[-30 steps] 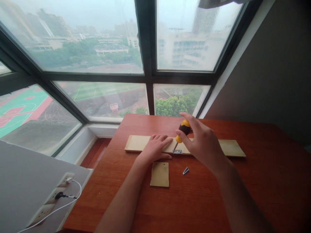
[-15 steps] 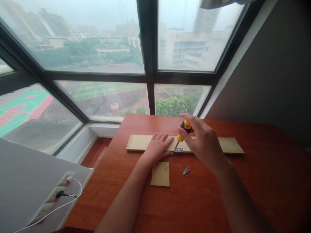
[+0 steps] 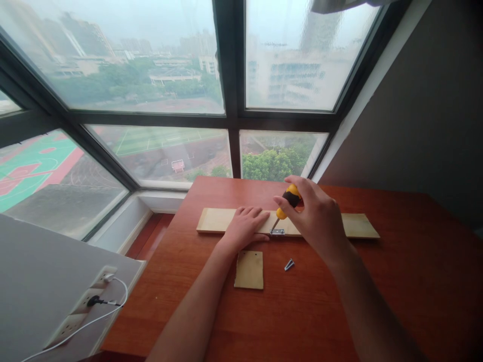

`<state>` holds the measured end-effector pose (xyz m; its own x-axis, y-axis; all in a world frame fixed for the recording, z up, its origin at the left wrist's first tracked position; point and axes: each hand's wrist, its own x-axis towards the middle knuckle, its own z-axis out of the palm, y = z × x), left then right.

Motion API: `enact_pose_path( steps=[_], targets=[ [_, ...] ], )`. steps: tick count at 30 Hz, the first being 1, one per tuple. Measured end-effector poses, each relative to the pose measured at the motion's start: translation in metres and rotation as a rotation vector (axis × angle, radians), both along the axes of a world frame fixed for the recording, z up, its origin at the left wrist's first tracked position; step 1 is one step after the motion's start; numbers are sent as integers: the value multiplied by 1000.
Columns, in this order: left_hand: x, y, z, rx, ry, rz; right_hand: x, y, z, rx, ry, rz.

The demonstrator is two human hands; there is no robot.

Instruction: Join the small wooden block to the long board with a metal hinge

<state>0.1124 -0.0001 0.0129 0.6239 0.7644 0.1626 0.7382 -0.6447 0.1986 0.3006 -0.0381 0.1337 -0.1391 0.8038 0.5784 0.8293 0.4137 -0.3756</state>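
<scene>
A long pale wooden board [image 3: 215,220] lies across the table. My left hand [image 3: 247,226] holds it down, fingers spread over its top and thumb along the front edge. Just right of that thumb, a small metal hinge [image 3: 278,232] sits at the board's front edge. In my right hand [image 3: 317,216] is a yellow and black screwdriver [image 3: 291,197], tilted, its handle between thumb and fingers. The shaft's tip meets the hinge's left part; any screw under it is too small to make out.
Nearer me on the reddish table [image 3: 302,317] lie a small wooden piece [image 3: 249,270] with two holes and a few screws [image 3: 289,265]. Windows stand behind the table. At left, a white cable [image 3: 126,291] runs from wall sockets [image 3: 81,301].
My right hand has shifted slightly right and the screwdriver handle has turned in its fingers, showing more black. My left hand and the board stay nearly where they were.
</scene>
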Motion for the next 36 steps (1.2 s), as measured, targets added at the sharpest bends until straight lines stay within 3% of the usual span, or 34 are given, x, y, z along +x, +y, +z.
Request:
enact_pose_path(
  steps=[2, 7, 13, 19, 26, 33, 36],
  targets=[
    [0, 0, 0, 8, -1, -4, -1, 0, 0, -15, 21, 10],
    [0, -1, 2, 1, -11, -13, 2, -5, 7, -159, 137, 261],
    [0, -2, 2, -6, 0, -9, 1, -4, 3, -54, -6, 23],
    [1, -2, 1, -5, -15, -12, 4, -8, 9, -164, 74, 235],
    [1, -1, -3, 32, -3, -14, -2, -9, 4, -30, -81, 46],
    [1, -2, 1, 15, -13, -25, 2, -12, 12, -149, 63, 225],
    [2, -1, 1, 15, -2, -25, 5, -10, 9, -85, 4, 154]
  ],
)
